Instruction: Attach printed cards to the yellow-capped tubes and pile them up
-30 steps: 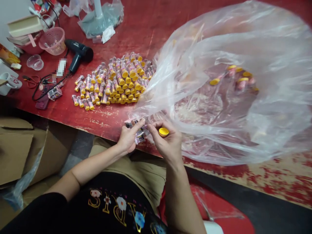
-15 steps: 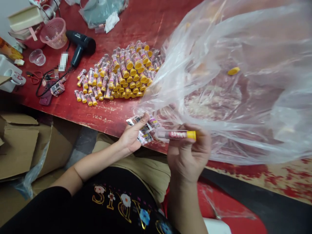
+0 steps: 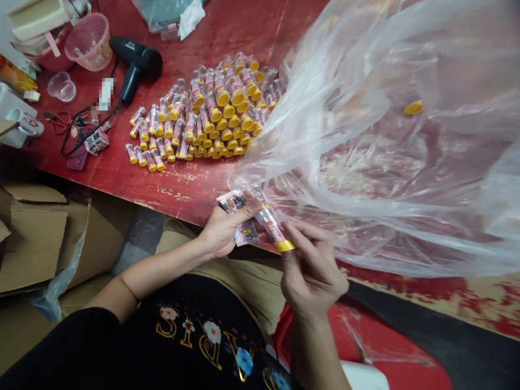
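Note:
My left hand [image 3: 227,227] is closed on several small printed plastic labels [image 3: 231,201], its thumb pressed on top. A clear tube with a yellow cap [image 3: 273,226] slants across the label nearest the thumb. Its upper end lies at that label, but I cannot tell whether it is inside or only against it. The fingers of my right hand [image 3: 312,265] pinch the tube near its capped end. Another printed label [image 3: 247,234] hangs below my left fingers.
A heap of yellow-capped tubes [image 3: 221,97] lies on the red table [image 3: 179,187]. A large clear plastic bag [image 3: 365,206] spreads over the right side, with a yellow-capped piece [image 3: 413,108] inside. A black hair dryer [image 3: 136,62], pink basket [image 3: 90,46] and mug [image 3: 26,122] stand left; cardboard boxes [image 3: 36,238] lie below.
My right hand has brought the tube left to the labels and turned it from level to slanting, cap end down. My left hand stays closed on the labels. The view has shifted slightly.

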A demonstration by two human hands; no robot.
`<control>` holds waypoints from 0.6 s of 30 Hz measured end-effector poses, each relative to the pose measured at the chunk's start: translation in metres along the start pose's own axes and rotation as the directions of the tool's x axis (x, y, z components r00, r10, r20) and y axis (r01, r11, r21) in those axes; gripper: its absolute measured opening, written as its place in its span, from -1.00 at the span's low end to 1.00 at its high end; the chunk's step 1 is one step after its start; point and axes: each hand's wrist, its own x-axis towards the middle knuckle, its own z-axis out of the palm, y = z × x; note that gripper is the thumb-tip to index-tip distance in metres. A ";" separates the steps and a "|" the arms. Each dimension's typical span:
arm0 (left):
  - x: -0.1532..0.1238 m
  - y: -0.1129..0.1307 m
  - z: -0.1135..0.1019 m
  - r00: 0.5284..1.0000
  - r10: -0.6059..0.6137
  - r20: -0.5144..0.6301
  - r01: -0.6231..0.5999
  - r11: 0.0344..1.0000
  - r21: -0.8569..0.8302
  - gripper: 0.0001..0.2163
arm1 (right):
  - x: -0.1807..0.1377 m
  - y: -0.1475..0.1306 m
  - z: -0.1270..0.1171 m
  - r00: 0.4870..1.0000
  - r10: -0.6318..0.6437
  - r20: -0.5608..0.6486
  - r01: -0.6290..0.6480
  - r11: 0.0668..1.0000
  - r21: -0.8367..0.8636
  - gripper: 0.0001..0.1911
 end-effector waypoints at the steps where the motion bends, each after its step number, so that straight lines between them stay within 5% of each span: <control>1: -0.001 -0.002 0.000 0.999 0.038 -0.003 -0.038 0.999 0.029 -0.49 | 0.001 0.000 0.001 1.000 0.027 -0.010 -0.027 1.000 0.002 -0.43; 7: -0.011 -0.008 0.003 0.976 0.218 0.005 -0.217 0.967 0.135 -0.33 | 0.009 -0.003 0.015 0.983 0.046 -0.180 -0.056 0.997 -0.051 -0.63; 18: -0.021 -0.001 0.012 0.986 0.164 0.020 -0.165 0.972 0.167 -0.19 | 0.015 -0.008 0.024 0.939 0.071 -0.337 -0.105 0.991 -0.084 -0.85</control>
